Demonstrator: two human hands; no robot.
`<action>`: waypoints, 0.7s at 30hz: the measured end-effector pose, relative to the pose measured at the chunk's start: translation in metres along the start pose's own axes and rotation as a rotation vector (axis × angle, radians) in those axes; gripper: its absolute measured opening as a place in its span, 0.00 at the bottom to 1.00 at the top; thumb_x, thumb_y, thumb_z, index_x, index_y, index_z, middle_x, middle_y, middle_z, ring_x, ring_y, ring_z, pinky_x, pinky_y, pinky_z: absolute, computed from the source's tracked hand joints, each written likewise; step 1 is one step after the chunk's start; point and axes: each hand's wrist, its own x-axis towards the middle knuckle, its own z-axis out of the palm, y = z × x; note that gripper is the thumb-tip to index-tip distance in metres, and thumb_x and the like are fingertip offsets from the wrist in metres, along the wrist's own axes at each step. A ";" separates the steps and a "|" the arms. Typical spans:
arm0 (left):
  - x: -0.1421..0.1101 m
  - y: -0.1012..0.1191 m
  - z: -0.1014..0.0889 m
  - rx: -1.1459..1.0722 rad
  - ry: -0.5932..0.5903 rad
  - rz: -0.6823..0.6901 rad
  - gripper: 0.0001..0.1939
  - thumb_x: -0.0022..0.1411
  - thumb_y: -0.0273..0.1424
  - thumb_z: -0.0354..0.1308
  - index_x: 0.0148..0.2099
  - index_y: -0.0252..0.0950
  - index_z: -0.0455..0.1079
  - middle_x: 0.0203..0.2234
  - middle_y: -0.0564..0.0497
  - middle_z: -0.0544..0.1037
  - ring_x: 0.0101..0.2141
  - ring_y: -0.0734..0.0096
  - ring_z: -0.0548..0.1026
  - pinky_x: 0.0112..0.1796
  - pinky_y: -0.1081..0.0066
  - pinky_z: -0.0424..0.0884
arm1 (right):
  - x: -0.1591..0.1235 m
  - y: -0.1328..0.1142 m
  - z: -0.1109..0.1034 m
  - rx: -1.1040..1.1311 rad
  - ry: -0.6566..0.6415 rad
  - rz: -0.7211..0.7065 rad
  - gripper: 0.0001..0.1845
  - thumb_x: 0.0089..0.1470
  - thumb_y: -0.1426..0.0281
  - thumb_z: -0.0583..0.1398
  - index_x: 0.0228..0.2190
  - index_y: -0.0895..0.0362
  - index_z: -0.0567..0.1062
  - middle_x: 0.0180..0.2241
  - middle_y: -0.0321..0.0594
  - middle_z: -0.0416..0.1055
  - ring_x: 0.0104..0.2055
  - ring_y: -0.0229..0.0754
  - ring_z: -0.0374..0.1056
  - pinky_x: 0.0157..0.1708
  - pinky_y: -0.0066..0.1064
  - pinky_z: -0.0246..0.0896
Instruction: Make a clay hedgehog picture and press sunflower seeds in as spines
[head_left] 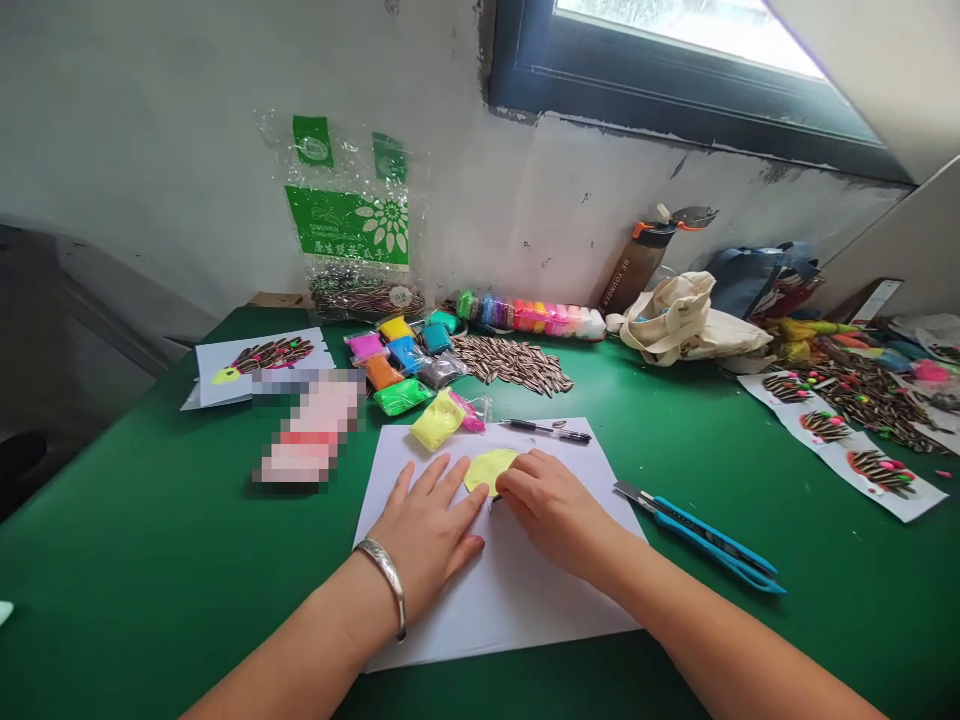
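Observation:
A white sheet of paper (555,590) lies on the green table, with a flat yellow patch of modelling clay (486,470) pressed onto it. My left hand (429,535) rests flat on the paper, fingers spread, its fingertips beside the yellow clay's left edge. At the clay's right edge, my right hand (551,510) is closed in a pinch. A small dark sliver shows under its fingertips, too hidden to name. Above the hands lie a black pen (547,431), a single sunflower seed (559,424) and a bag of yellow clay (437,420).
Right of the paper lies a blue utility knife (709,540), blade out. Behind are clay packets (405,396), a sunflower seed pile (514,364), a seed bag (352,240), a bottle (637,262) and a cloth bag (686,320). Seed-decorated cards (896,500) lie right; another picture (262,360) left.

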 end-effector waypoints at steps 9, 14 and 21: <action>0.000 0.002 0.003 0.012 -0.012 -0.003 0.24 0.64 0.38 0.54 0.62 0.47 0.61 0.63 0.44 0.61 0.62 0.45 0.55 0.56 0.35 0.52 | -0.014 0.007 0.017 -0.106 0.134 -0.056 0.09 0.58 0.78 0.54 0.28 0.58 0.72 0.29 0.40 0.67 0.33 0.40 0.57 0.35 0.30 0.51; 0.001 0.002 0.005 0.016 0.012 0.008 0.25 0.64 0.37 0.54 0.62 0.47 0.60 0.63 0.44 0.61 0.62 0.45 0.55 0.56 0.35 0.52 | -0.012 0.008 0.020 -0.160 0.159 -0.102 0.10 0.58 0.77 0.55 0.26 0.58 0.70 0.27 0.39 0.67 0.31 0.40 0.56 0.33 0.30 0.47; 0.000 0.002 0.008 0.012 0.027 0.003 0.24 0.64 0.37 0.54 0.62 0.47 0.61 0.62 0.44 0.61 0.62 0.44 0.56 0.55 0.35 0.52 | -0.009 0.008 0.018 -0.227 0.162 -0.072 0.10 0.54 0.80 0.55 0.24 0.58 0.68 0.26 0.38 0.65 0.29 0.40 0.52 0.30 0.31 0.43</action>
